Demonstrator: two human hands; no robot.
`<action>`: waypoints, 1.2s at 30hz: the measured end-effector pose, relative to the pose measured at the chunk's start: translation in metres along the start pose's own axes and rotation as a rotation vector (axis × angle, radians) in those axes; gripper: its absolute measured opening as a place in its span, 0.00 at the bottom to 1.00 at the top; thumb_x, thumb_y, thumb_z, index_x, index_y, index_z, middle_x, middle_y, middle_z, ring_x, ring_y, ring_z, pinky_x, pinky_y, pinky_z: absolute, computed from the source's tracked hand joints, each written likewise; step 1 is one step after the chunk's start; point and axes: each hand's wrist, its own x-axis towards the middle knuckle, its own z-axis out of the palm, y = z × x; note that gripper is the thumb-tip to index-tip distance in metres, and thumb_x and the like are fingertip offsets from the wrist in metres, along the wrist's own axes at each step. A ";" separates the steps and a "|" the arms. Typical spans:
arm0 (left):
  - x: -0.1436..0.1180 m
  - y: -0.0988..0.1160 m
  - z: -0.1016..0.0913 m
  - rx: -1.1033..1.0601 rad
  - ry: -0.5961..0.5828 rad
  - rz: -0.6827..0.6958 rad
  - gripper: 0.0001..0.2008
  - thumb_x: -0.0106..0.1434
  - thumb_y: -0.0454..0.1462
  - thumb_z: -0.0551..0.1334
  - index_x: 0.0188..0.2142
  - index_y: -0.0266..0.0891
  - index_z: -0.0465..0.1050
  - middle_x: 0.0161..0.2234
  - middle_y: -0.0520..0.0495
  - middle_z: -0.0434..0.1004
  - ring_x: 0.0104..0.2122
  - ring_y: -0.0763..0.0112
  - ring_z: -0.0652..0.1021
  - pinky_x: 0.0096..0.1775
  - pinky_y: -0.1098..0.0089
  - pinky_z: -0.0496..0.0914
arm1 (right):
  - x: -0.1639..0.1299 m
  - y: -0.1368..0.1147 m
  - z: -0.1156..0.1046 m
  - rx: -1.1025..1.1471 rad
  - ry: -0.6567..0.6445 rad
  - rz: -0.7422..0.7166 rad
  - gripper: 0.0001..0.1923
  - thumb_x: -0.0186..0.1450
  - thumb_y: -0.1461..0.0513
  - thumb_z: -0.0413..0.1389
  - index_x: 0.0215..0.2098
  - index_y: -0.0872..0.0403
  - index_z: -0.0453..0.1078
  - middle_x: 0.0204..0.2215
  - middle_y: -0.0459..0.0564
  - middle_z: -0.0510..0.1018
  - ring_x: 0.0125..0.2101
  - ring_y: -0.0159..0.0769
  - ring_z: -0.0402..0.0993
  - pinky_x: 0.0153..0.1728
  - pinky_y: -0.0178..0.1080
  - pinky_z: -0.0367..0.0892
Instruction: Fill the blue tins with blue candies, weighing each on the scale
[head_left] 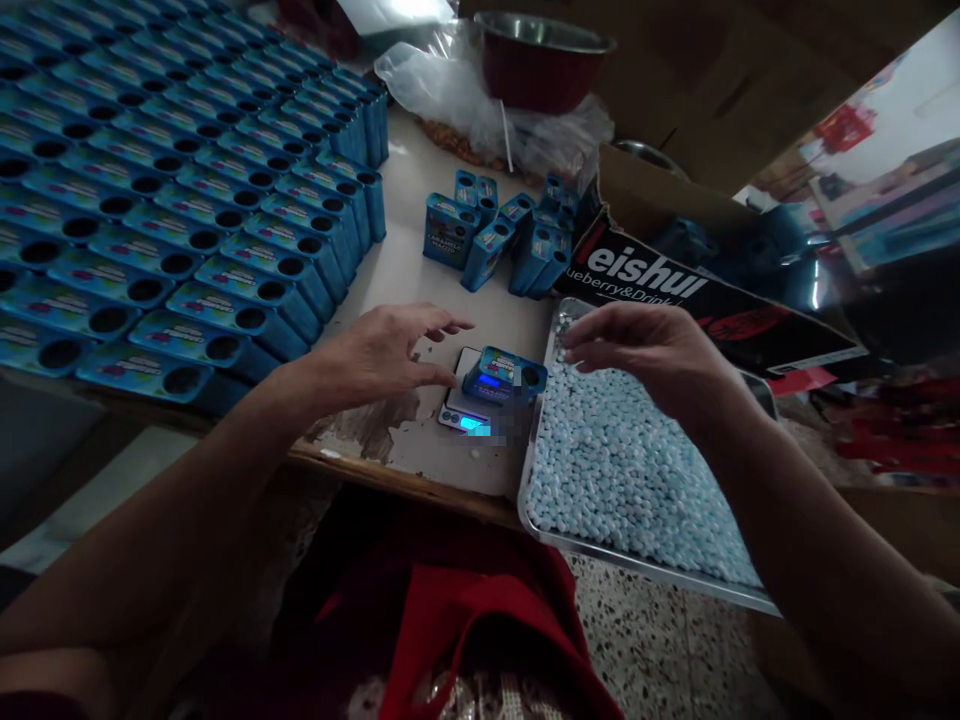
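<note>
A blue tin with a round hole in its top sits on a small digital scale whose display glows blue. Just left of them is my left hand, open, its fingers apart and its thumb close to the scale's edge. My right hand hangs over the far left part of a metal tray, fingers stretched loosely toward the tin with a narrow gap above the thumb; I see nothing held in it. Small pale-blue and white candies fill the tray.
Rows of blue tins with open holes cover the left of the table. Several more tins stand beyond the scale. A printed cardboard box borders the tray, and a red metal bowl rests on plastic bags behind.
</note>
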 end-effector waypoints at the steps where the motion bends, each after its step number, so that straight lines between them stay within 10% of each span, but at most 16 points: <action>1: 0.000 0.004 -0.001 -0.002 0.024 -0.002 0.31 0.64 0.48 0.72 0.63 0.42 0.77 0.59 0.41 0.82 0.54 0.55 0.82 0.56 0.59 0.76 | -0.004 0.013 -0.008 0.156 0.099 0.076 0.11 0.59 0.61 0.74 0.40 0.53 0.83 0.35 0.49 0.86 0.36 0.37 0.85 0.40 0.36 0.82; 5: 0.009 0.022 0.004 -0.035 0.121 0.042 0.23 0.65 0.46 0.73 0.57 0.41 0.82 0.53 0.43 0.85 0.52 0.57 0.82 0.56 0.59 0.75 | -0.026 0.070 -0.028 0.610 0.446 0.404 0.14 0.57 0.72 0.72 0.37 0.53 0.79 0.34 0.47 0.84 0.36 0.29 0.85 0.43 0.24 0.81; 9: 0.028 0.033 0.018 -0.047 0.097 0.156 0.14 0.62 0.43 0.76 0.46 0.43 0.86 0.48 0.45 0.86 0.50 0.59 0.82 0.57 0.61 0.74 | -0.043 0.094 -0.024 0.742 0.440 0.522 0.16 0.59 0.77 0.66 0.42 0.55 0.79 0.39 0.50 0.85 0.38 0.28 0.86 0.47 0.23 0.80; 22: 0.063 0.047 0.050 -0.096 -0.062 0.215 0.05 0.61 0.36 0.75 0.37 0.42 0.87 0.46 0.46 0.86 0.49 0.60 0.83 0.55 0.62 0.74 | -0.032 0.064 -0.001 0.918 0.113 0.363 0.13 0.58 0.75 0.68 0.38 0.55 0.81 0.36 0.48 0.87 0.41 0.32 0.87 0.49 0.28 0.81; 28: 0.058 0.057 0.031 -0.062 0.186 0.204 0.06 0.64 0.40 0.73 0.38 0.40 0.84 0.44 0.47 0.86 0.48 0.61 0.83 0.56 0.60 0.74 | -0.021 0.036 0.004 0.840 0.063 0.285 0.12 0.58 0.73 0.69 0.38 0.54 0.81 0.37 0.46 0.86 0.44 0.33 0.87 0.59 0.35 0.77; 36: 0.034 0.038 0.019 0.078 0.037 0.103 0.35 0.56 0.45 0.79 0.61 0.42 0.77 0.60 0.41 0.80 0.59 0.51 0.79 0.62 0.54 0.72 | -0.008 0.035 -0.009 0.460 0.055 0.108 0.10 0.61 0.62 0.69 0.42 0.51 0.82 0.41 0.48 0.87 0.46 0.40 0.85 0.58 0.47 0.77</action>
